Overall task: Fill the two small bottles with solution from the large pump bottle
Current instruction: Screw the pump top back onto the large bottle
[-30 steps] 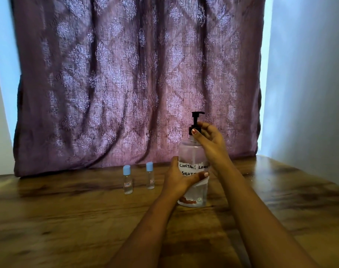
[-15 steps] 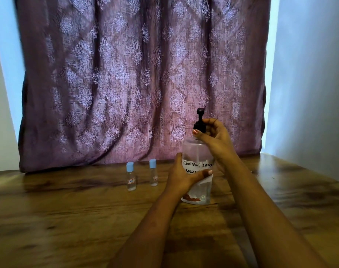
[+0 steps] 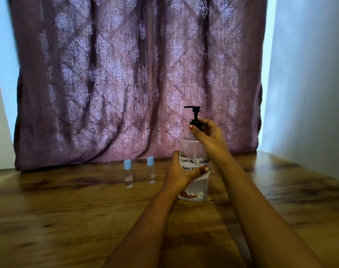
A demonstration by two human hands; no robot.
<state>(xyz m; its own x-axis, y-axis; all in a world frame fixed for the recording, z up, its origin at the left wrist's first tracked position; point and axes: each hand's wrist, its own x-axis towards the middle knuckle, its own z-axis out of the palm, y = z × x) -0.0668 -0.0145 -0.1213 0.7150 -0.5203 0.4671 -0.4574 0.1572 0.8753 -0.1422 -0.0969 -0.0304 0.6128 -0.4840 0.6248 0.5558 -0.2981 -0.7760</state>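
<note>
A large clear pump bottle (image 3: 190, 149) with a handwritten white label stands on the wooden table (image 3: 68, 219), right of centre. Its black pump head (image 3: 193, 110) has the spout pointing left. My left hand (image 3: 181, 173) wraps the bottle's body at the label. My right hand (image 3: 207, 132) grips the black collar at the bottle's neck. Two small clear bottles with light blue caps stand upright to the left: one (image 3: 128, 174) farther left, the other (image 3: 151, 170) nearer the big bottle. Both small bottles are capped and untouched.
A purple patterned curtain (image 3: 126, 74) hangs behind the table's far edge. A pale wall (image 3: 309, 84) rises at the right, close to the table's right side.
The pump head has turned: its spout pointed right, then toward the camera, and now points left. My right hand stays on the collar and my left hand still holds the body.
</note>
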